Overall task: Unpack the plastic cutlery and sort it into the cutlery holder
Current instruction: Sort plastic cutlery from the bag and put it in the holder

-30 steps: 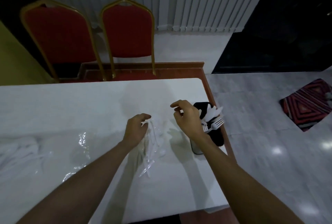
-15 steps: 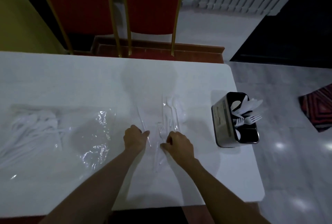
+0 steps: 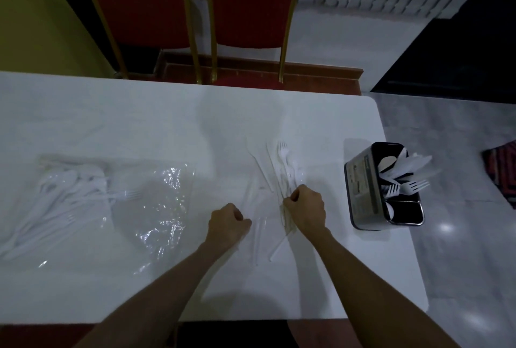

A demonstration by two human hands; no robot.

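Under right hand (image 3: 307,208), loose cutlery (image 3: 284,169).

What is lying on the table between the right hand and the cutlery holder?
Nothing: in the head view, the table is bare between the right hand and the cutlery holder. The loose cutlery lies ahead of the hand.

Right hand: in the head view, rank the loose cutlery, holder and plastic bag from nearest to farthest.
From the right hand:
1. Loose cutlery, under and just ahead of it.
2. Holder, to its right near the table edge.
3. Plastic bag, far left, beyond the left hand.
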